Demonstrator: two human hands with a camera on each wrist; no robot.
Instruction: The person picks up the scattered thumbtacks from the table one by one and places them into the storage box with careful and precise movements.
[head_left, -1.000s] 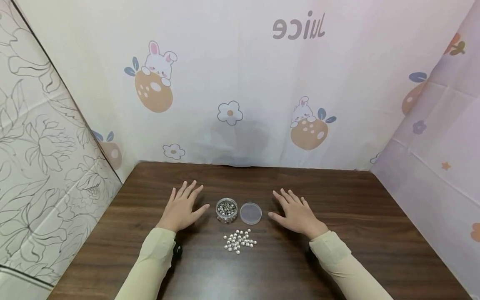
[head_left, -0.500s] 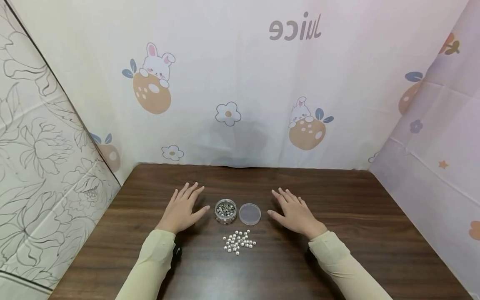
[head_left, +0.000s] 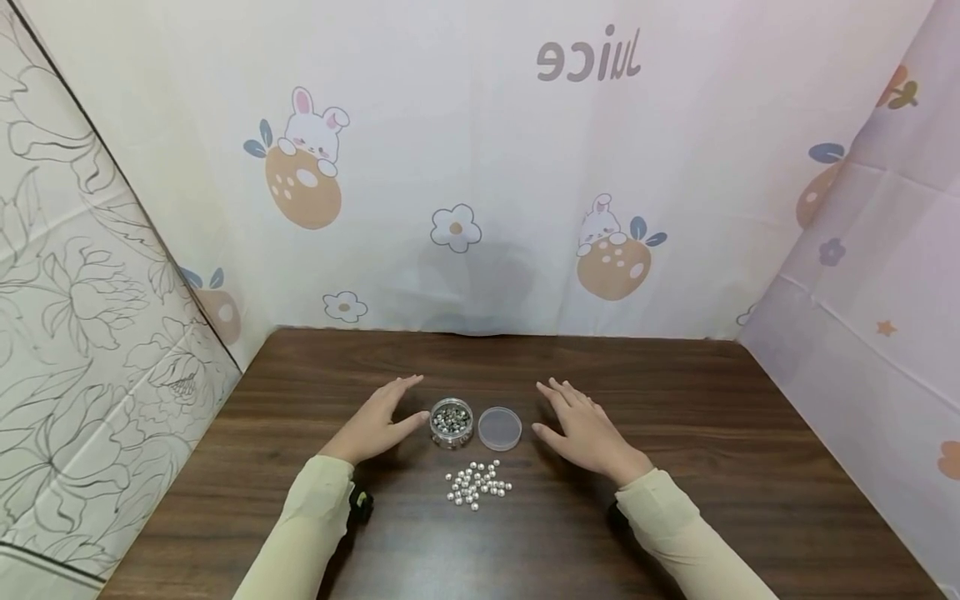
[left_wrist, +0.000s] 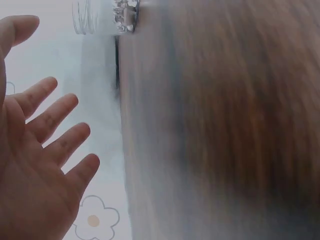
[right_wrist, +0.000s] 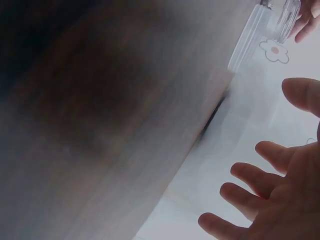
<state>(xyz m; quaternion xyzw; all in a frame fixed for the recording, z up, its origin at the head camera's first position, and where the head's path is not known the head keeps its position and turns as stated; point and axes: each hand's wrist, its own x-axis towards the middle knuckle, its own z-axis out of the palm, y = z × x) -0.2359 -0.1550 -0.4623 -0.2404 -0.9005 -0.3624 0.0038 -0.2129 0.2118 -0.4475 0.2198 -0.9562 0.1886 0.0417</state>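
Observation:
My left hand [head_left: 377,427] is just left of a small round clear jar [head_left: 452,423], its thumb tip right at the jar's side in the head view. Silvery beads or stones fill much of the open jar. To the jar's right lies a clear round lid [head_left: 499,428]. My right hand [head_left: 588,429] is right of the lid, apart from it, with fingers spread. Neither hand holds anything. Both palms show with loosely extended fingers in the wrist views, where the left hand [left_wrist: 42,150] and right hand [right_wrist: 280,190] appear at the edges.
Several loose pearl-like beads [head_left: 477,485] lie scattered in front of the jar and lid on the dark wooden table [head_left: 675,383]. A patterned curtain [head_left: 480,125] rises behind the table's back edge, with more printed cloth at both sides.
My left hand has turned onto its side and shifted right, its thumb now nearer the jar. The right hand has also tilted and moved slightly left. Jar, lid and beads stay put.

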